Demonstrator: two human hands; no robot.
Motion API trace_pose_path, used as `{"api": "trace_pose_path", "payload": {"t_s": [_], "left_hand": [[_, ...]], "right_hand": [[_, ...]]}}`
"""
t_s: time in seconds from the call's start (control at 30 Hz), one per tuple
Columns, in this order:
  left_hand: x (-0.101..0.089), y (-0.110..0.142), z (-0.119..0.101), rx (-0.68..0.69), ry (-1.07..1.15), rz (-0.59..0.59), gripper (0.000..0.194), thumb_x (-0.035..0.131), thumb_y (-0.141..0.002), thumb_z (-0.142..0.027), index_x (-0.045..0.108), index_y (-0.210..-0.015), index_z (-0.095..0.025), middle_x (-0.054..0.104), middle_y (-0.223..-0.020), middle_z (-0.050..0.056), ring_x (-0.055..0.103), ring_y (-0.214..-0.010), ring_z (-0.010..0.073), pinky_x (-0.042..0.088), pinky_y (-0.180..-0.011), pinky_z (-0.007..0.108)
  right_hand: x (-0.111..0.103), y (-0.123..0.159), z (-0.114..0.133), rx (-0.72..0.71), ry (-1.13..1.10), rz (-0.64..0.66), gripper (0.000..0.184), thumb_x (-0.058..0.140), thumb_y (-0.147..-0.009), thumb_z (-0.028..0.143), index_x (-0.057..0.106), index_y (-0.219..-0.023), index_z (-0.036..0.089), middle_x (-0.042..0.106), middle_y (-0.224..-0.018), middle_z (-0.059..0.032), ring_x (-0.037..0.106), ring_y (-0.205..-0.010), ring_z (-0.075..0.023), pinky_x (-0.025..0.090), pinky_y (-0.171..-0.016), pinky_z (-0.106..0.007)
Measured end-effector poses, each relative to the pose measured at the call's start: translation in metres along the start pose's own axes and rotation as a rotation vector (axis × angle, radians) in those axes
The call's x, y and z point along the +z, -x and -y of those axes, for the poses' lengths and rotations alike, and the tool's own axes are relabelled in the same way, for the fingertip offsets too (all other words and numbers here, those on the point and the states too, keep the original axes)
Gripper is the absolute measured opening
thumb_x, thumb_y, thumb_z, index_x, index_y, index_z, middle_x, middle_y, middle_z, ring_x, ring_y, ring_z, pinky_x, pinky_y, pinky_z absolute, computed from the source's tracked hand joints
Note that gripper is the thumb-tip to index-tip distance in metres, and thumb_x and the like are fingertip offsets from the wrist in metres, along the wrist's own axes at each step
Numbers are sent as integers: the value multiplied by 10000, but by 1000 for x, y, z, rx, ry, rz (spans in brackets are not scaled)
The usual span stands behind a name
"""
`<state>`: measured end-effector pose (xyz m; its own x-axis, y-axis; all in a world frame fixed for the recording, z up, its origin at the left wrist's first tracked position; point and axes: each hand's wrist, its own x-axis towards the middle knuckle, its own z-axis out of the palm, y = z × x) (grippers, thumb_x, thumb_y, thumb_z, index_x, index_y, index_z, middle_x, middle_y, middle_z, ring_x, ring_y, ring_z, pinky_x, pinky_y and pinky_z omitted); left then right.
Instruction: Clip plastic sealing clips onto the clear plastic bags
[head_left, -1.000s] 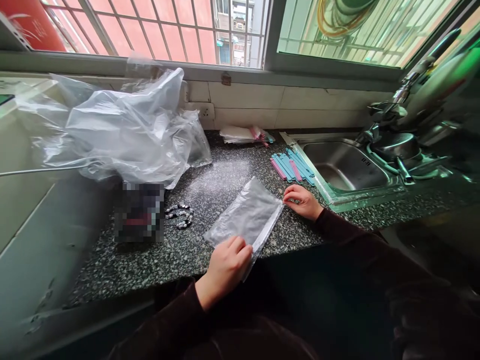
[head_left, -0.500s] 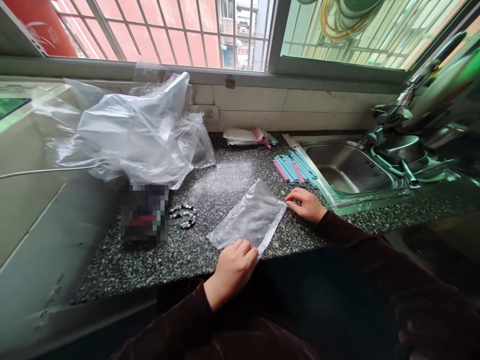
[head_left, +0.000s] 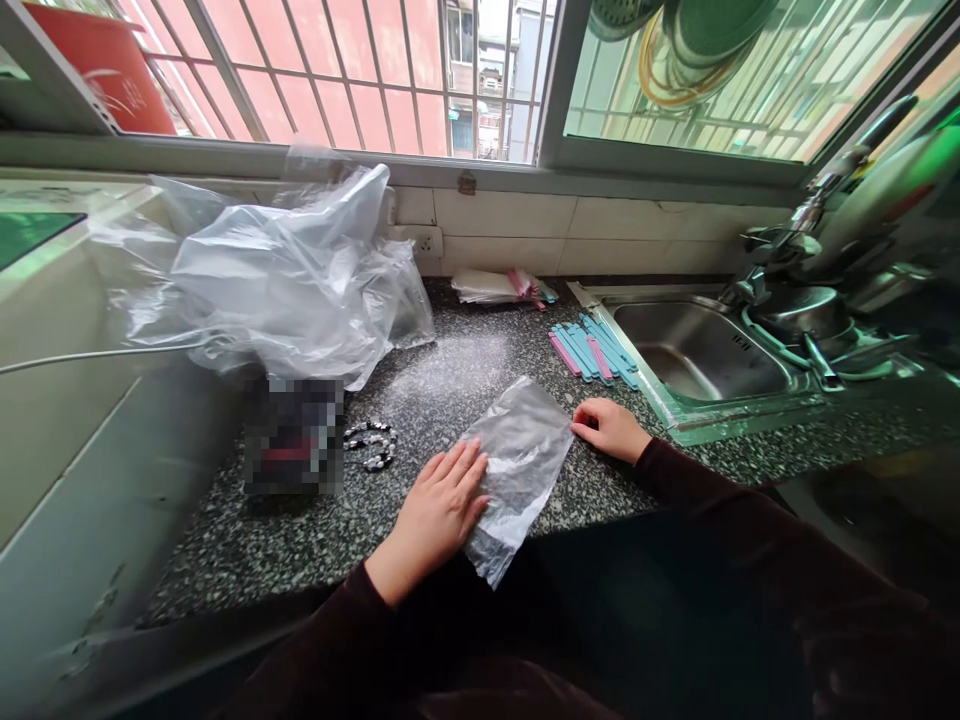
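A clear plastic bag (head_left: 523, 455) lies flattened on the speckled countertop, its lower end hanging past the front edge. My left hand (head_left: 448, 500) rests flat on the bag's left side, fingers stretched out. With thumb and fingertips pinched together, my right hand (head_left: 609, 428) holds the bag's right corner. Just beyond that hand lie several blue and pink sealing clips (head_left: 592, 350) in a loose row. Farther back, a stack of folded plastic bags (head_left: 487, 287) with pink clips sits by the wall.
A big crumpled heap of clear plastic (head_left: 285, 270) fills the back left. Near it are a blurred-out dark object (head_left: 294, 435) and a black-and-white beaded string (head_left: 371, 443). The steel sink (head_left: 697, 345) is set in at the right, with a faucet (head_left: 750, 285) and a pot (head_left: 799, 312).
My left hand has let go of the bag's near edge, moved left and spread flat on it. The bag's near end now hangs over the counter edge. My right hand stays at its corner.
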<state>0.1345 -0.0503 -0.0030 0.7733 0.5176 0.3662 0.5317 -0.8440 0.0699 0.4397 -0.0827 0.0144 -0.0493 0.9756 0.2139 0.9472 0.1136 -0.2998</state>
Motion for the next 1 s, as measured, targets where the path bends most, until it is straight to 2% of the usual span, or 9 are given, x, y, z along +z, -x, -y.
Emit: {"api": "trace_pose_path", "payload": {"t_s": [0.17,0.3,0.37,0.47,0.53,0.63,0.7,0.87,1.0], "left_hand": [[12,9,3,-41,23,50,452,411,-865,-396,473,-1264,-193,462,-1342,69,426,-1225,231,334,-990,384],[10,9,3,-37,31,42,455,420,-860,-403,473,-1265,-202,453,-1349,66,416,-1233,229,333,-991,382],[10,8,4,-38,29,41,459,417,-861,-408,470,-1268,-205,448,-1353,65,415,-1233,229,332,-992,380],[10,8,4,-39,31,53,463,414,-860,-423,470,-1267,-210,446,-1355,60,415,-1234,227,332,-992,383],[10,9,4,-44,36,60,460,413,-860,-427,472,-1263,-214,444,-1356,57,411,-1237,225,330,-995,388],[9,9,4,-44,48,67,455,410,-862,-427,471,-1262,-220,442,-1359,55,407,-1240,222,328,-999,392],[9,9,5,-39,53,70,454,406,-863,-430,470,-1262,-225,447,-1356,53,414,-1234,220,333,-997,394],[5,9,6,-40,45,15,497,456,-838,-414,441,-1287,-200,397,-1389,88,383,-1254,228,338,-997,374],[3,10,5,-36,34,-16,574,460,-829,-447,382,-1329,-176,360,-1408,104,345,-1276,249,302,-1021,395]], "right_hand": [[-14,-12,-2,3,-112,97,87,585,-716,234,593,-648,181,597,-613,-2,528,-573,-127,402,-553,-242],[-21,-55,-2,-7,-229,-10,99,547,-741,212,631,-722,163,598,-639,-8,520,-573,-117,419,-564,-243],[-15,-81,0,-47,-239,25,110,574,-697,146,655,-770,161,597,-677,-7,512,-593,-108,425,-579,-234],[3,-110,7,-124,-285,186,277,649,-609,94,672,-873,173,594,-752,3,489,-588,-83,439,-589,-213],[17,-120,13,-189,-285,239,251,658,-604,85,685,-837,174,585,-745,10,490,-593,-76,437,-593,-201],[30,-126,16,-229,-247,210,129,620,-637,60,682,-692,158,566,-674,15,503,-597,-80,420,-586,-193],[30,-128,14,-217,-223,169,121,604,-650,53,669,-652,155,562,-646,14,505,-586,-84,413,-580,-198],[13,-120,10,-176,-162,44,146,605,-693,106,671,-808,166,598,-735,-25,528,-633,-119,422,-621,-245],[10,-101,22,-327,-98,-3,139,555,-776,185,674,-848,193,605,-794,-50,555,-734,-149,431,-671,-259]]}}
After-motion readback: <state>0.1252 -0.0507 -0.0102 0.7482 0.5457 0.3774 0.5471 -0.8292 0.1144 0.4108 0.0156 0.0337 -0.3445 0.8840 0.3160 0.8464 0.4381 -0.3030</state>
